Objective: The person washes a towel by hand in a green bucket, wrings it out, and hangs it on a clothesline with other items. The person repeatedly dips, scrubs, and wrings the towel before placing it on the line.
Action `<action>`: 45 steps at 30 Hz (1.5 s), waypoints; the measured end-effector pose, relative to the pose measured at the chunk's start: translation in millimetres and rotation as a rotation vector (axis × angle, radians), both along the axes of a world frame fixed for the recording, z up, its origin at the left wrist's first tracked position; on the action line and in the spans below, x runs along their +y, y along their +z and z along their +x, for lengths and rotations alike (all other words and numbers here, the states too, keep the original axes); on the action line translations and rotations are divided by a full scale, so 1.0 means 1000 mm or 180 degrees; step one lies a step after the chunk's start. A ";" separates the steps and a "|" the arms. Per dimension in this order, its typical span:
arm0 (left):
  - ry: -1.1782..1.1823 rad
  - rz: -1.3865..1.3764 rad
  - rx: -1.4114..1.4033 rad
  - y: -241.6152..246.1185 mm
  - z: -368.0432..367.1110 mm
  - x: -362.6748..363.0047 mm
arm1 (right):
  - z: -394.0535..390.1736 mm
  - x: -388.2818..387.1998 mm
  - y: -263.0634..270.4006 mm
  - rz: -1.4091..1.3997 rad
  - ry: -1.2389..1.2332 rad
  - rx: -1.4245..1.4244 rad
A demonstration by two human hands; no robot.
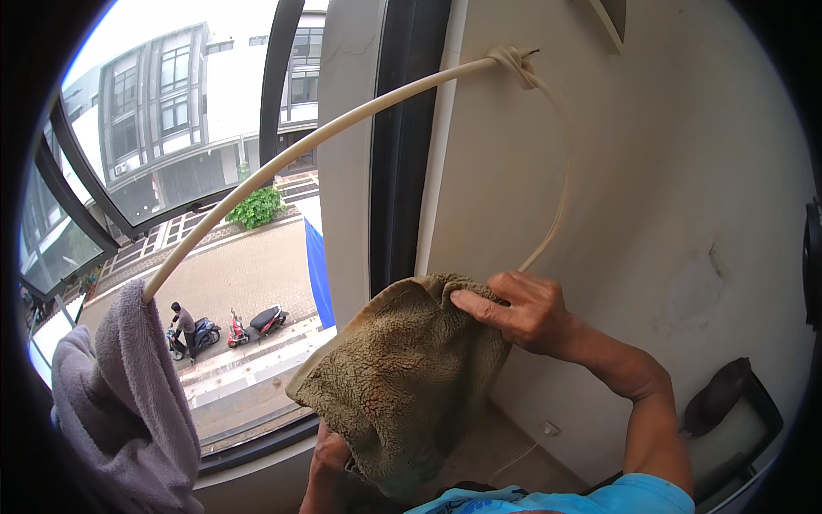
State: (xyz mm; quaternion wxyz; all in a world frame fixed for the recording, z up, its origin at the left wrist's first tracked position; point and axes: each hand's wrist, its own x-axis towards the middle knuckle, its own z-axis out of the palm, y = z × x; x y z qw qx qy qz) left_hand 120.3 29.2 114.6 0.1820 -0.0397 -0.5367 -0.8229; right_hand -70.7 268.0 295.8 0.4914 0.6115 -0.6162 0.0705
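Observation:
An olive-brown terry towel (398, 379) hangs spread out in front of me at the window's edge. My right hand (530, 311) grips its upper right corner between thumb and fingers. Near the lower left of the cloth, my left hand (334, 446) is partly covered by it, with its fingers hidden. Above runs a curved cream-coloured tube (334, 128), knotted at its upper end beside the wall, with a thinner cream cord (566, 173) curving down behind my right hand. At the tube's lower left end hangs a grey-purple towel (138, 392).
Open dark-framed window panes (170, 173) are at the left. Outside, far below, a person (185, 327) is at a parked motorbike, near a red scooter (257, 326). A wall socket (550, 428) with a cable sits low on the wall; a dark cap-like object (718, 398) lies at right.

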 end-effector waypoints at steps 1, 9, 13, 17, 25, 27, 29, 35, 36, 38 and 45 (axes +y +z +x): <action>0.0023 -0.0008 0.0099 0.001 -0.007 0.002 | -0.005 0.002 0.004 -0.0141 -0.0057 0.0213; -0.0046 -0.0019 0.0839 0.014 -0.064 0.033 | -0.030 0.015 0.040 -0.1548 -0.0341 -0.0077; 0.0142 -0.0292 0.0756 0.019 -0.052 0.033 | -0.012 0.013 0.008 -0.1478 0.0013 -0.1170; -0.0179 -0.0216 0.0692 0.028 -0.048 0.026 | -0.011 0.025 -0.015 -0.1336 0.0474 -0.2522; 0.0055 -0.0210 0.0737 0.029 -0.058 0.026 | -0.011 0.042 0.022 -0.0805 0.0111 -0.0155; 0.0093 -0.0274 0.0821 0.030 -0.067 0.022 | -0.013 0.037 0.048 -0.1009 -0.0210 0.0631; 0.0531 -0.0623 0.1209 0.062 -0.070 0.031 | -0.021 0.033 0.080 -0.1318 -0.0284 0.0967; 0.0413 -0.0672 0.2181 0.193 -0.095 0.072 | -0.061 0.028 0.183 -0.1593 -0.0917 0.1606; 0.0420 -0.0578 0.2274 0.206 -0.102 0.080 | -0.066 0.026 0.197 -0.1585 -0.0988 0.1727; 0.0481 -0.0422 0.2447 0.227 -0.108 0.086 | -0.078 0.015 0.219 -0.1508 -0.0984 0.1659; 0.0651 -0.0708 0.2116 0.221 -0.134 0.078 | -0.108 -0.011 0.226 -0.0902 -0.1232 0.2108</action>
